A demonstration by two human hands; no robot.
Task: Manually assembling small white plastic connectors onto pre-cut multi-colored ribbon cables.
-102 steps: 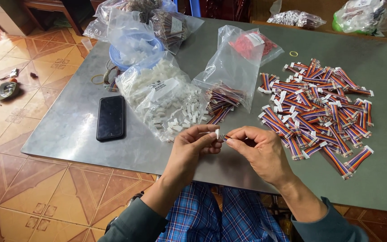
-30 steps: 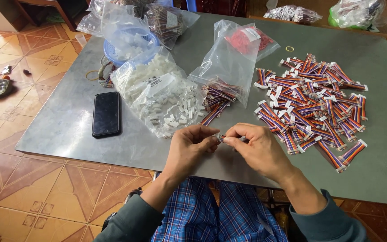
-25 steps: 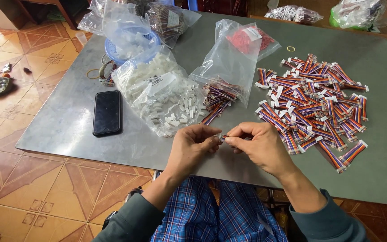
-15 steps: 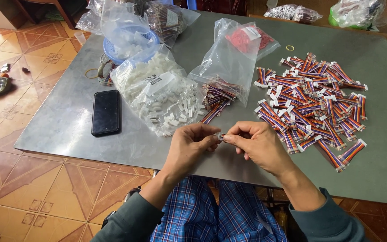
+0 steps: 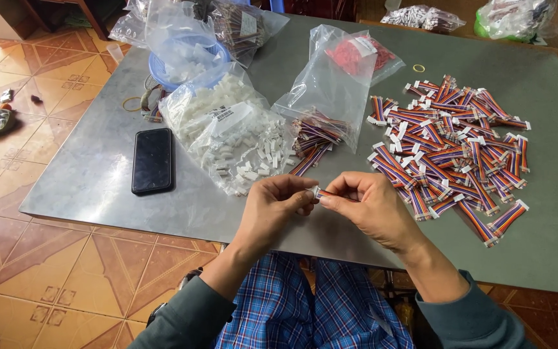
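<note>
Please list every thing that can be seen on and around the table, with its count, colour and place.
table: one, grey, fills the view
phone: one, black, left part of table
bag of connectors: one, clear with white pieces, beside the phone
bag of cables: one, clear, centre, holds striped cables and red pieces
finished cables: many, multicoloured with white ends, heaped on the right
rubber band: one, yellow, above the heap
bowl: one, blue, inside a bag at the far left
small cable: one, striped, pinched between both hands
left hand: holds the white end
right hand: holds the wires

Home workshop: grey metal counter (image 5: 524,245) set on patterned floor tiles (image 5: 53,271), loaded with bagged white connectors (image 5: 227,129) and ribbon-cable pieces (image 5: 453,148).
</note>
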